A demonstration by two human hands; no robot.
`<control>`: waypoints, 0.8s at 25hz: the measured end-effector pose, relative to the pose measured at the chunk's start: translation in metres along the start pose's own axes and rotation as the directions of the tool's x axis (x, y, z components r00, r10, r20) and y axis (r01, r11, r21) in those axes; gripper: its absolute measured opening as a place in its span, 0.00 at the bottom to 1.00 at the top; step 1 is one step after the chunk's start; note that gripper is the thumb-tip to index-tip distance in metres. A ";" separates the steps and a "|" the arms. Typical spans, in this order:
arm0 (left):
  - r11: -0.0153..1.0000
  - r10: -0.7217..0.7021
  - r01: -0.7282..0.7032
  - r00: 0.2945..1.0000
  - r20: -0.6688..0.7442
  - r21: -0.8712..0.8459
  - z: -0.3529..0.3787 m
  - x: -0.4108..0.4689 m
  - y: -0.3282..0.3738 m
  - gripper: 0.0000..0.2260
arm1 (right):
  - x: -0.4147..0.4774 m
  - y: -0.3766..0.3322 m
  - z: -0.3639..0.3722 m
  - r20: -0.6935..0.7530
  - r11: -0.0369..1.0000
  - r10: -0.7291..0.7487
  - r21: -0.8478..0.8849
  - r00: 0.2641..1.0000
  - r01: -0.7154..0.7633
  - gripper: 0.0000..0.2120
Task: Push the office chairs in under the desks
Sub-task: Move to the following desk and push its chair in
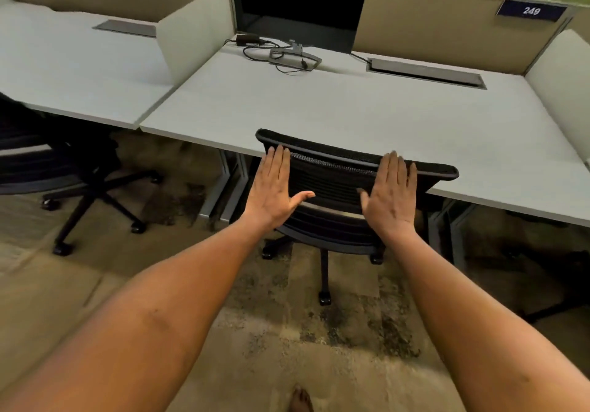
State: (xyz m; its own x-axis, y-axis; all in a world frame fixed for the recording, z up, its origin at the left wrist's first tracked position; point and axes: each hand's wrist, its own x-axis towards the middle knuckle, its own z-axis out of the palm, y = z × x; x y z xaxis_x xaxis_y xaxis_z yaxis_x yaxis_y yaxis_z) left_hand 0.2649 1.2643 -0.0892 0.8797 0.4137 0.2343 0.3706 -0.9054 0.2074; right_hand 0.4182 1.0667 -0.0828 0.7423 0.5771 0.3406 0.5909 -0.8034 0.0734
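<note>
Pressing flat against the mesh backrest of a black office chair [338,185], the left hand [274,188] and right hand [391,194] are both spread open, fingers straight, gripping nothing. The chair's top edge sits at the front edge of the pale desk [319,108], its seat tucked beneath and its wheeled base on the carpet. A dark monitor [300,6] stands at the desk's back. A second chair [48,162] sits under the neighbouring desk at left.

Both flat palms — left hand [275,185], right hand [391,192] — press the chair backrest [335,173] at desk [319,108] 249.
</note>
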 end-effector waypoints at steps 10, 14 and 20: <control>0.985 -0.170 0.171 0.984 0.060 -0.013 -0.060 -0.193 -0.152 0.47 | -0.111 -0.242 -0.035 0.152 0.981 -0.101 0.177 0.983 0.073 0.33; 0.958 -0.285 0.285 0.958 0.042 -0.008 -0.099 -0.290 -0.252 0.48 | -0.157 -0.368 -0.060 0.126 0.957 -0.192 0.244 0.973 0.157 0.31; 0.868 -0.497 0.497 0.866 -0.061 -0.019 -0.151 -0.397 -0.371 0.48 | -0.208 -0.529 -0.089 0.150 0.889 -0.380 0.333 0.913 0.316 0.29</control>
State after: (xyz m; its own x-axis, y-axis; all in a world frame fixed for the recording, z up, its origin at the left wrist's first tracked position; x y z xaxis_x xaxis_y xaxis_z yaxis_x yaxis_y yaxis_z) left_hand -0.2669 1.4498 -0.1162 0.5591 0.8140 0.1572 0.7530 -0.5780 0.3145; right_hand -0.0764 1.3588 -0.1093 0.5000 0.8543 0.1421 0.8645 -0.4828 -0.1394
